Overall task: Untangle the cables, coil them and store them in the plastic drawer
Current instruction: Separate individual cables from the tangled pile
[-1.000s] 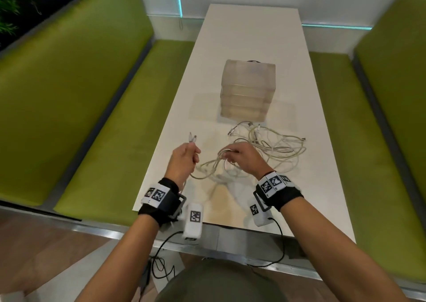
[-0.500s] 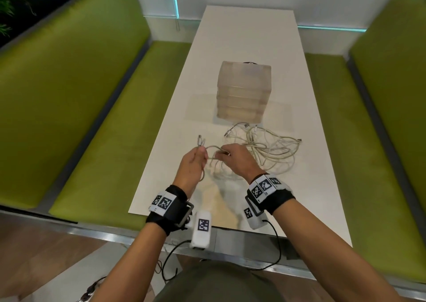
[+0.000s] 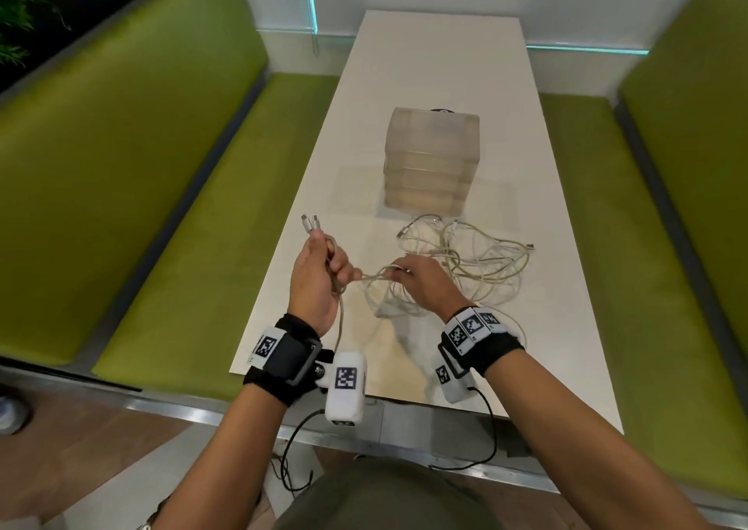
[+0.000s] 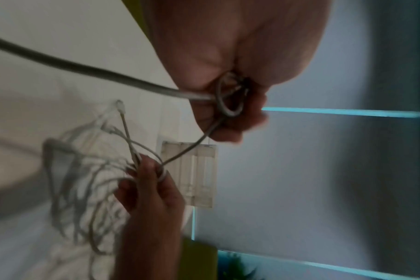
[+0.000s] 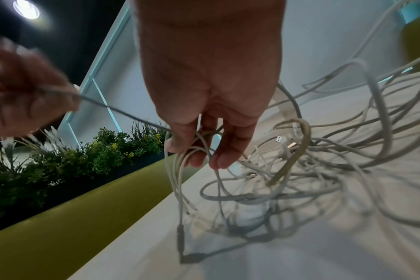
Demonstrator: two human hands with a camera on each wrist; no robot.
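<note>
A tangle of pale cables (image 3: pixel 481 258) (image 5: pixel 312 166) lies on the white table (image 3: pixel 437 64), just in front of a translucent plastic drawer unit (image 3: pixel 432 157) (image 4: pixel 192 174). My left hand (image 3: pixel 319 274) (image 4: pixel 230 106) grips one grey cable (image 4: pixel 108 75) in its fist. The cable's plug ends (image 3: pixel 309 224) stick up above the fist. That cable runs taut to my right hand (image 3: pixel 409 276) (image 5: pixel 199 151), which pinches several loops at the tangle's left edge and holds them just above the table.
Green upholstered benches (image 3: pixel 162 206) (image 3: pixel 668 226) flank the long table on both sides. A white wall with a teal light strip (image 3: pixel 583 50) closes the far end. Plants (image 5: pixel 60 161) stand behind the left bench. The drawers look closed.
My left hand has risen and pulled left, drawing its cable taut out of the tangle. My right hand has stayed at the tangle's left edge holding loops.
</note>
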